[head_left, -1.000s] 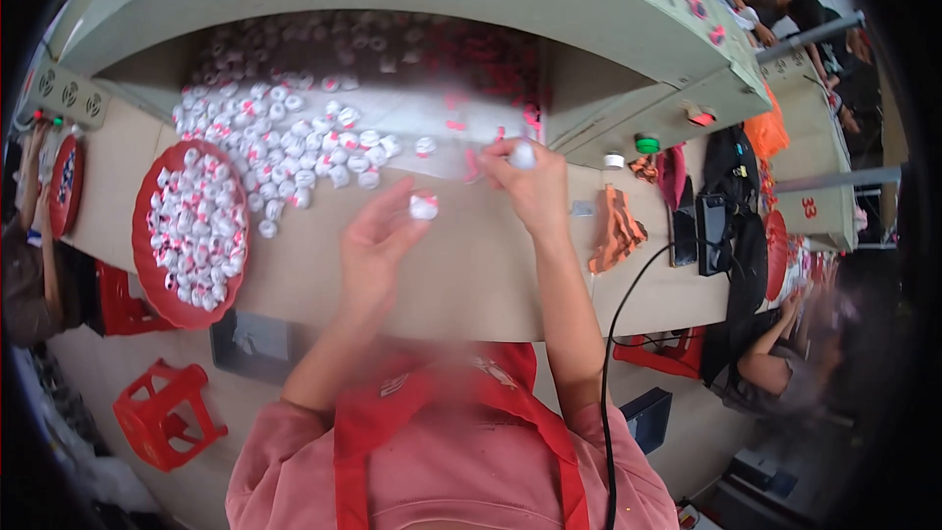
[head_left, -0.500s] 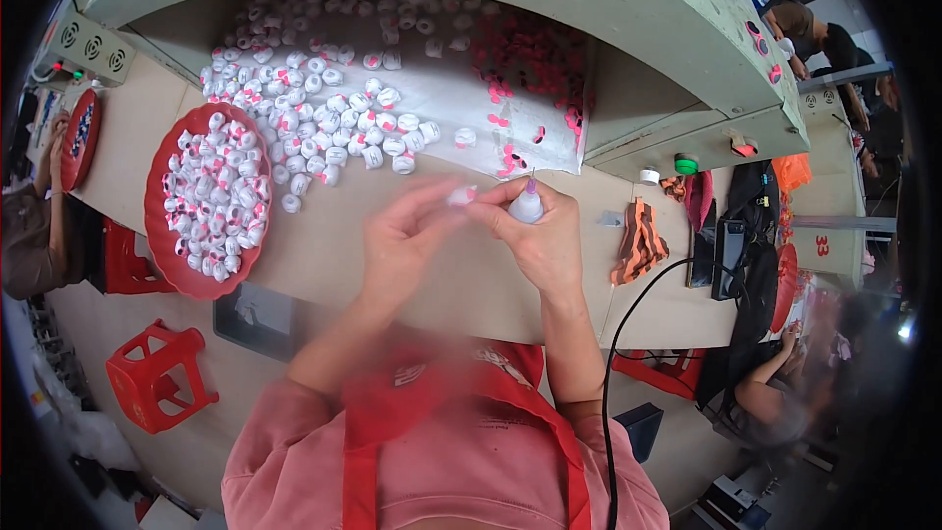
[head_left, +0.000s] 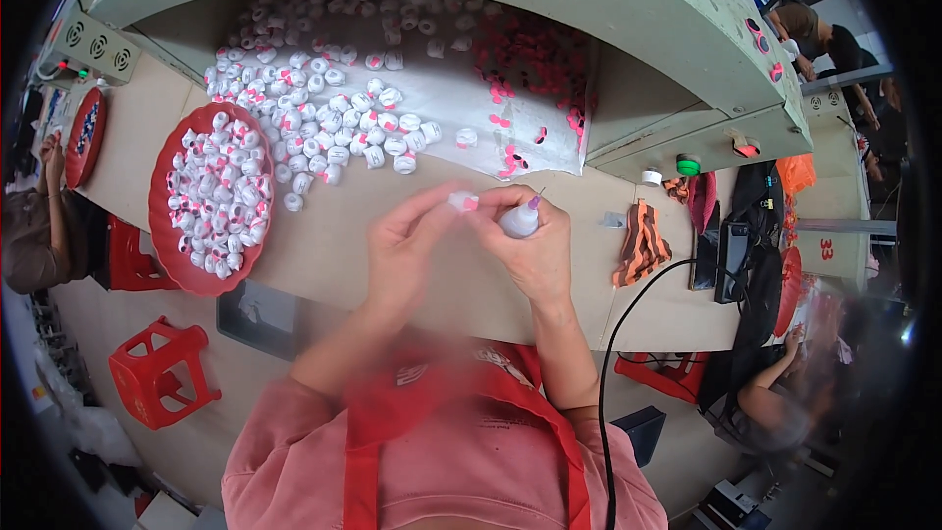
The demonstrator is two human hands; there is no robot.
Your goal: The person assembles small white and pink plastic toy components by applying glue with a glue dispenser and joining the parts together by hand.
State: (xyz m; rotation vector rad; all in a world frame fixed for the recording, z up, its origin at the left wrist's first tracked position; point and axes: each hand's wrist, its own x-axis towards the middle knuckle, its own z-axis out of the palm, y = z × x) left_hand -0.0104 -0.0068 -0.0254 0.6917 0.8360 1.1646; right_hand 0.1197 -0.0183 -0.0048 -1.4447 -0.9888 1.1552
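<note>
Between the thumb and fingers of my left hand (head_left: pixel 407 236) is a small white rounded piece (head_left: pixel 461 201) with a pink patch. My right hand (head_left: pixel 535 245) grips a small white squeeze bottle (head_left: pixel 520 219) with a purple collar and a thin needle tip, tilted up to the right. The right thumb and fingertips meet the white piece at its pink side. Several like pieces (head_left: pixel 343 128) lie loose on a white sheet beyond my hands. More of them fill a red scalloped tray (head_left: pixel 162 236) on the left. Small pink-and-black parts (head_left: pixel 510 162) lie at the sheet's right.
A grey-green shelf (head_left: pixel 677 29) arches over the far side of the table. On the right are an orange-and-black striped cloth (head_left: pixel 643 245), a green cap (head_left: pixel 688 166) and a black cable (head_left: pixel 613 334). Red stools (head_left: pixel 162 373) stand below. Other people sit at both sides.
The squeeze bottle has tipped from nearly upright toward the right. My hands still hold the white piece and the bottle close together, with the pink patch turned more to the right.
</note>
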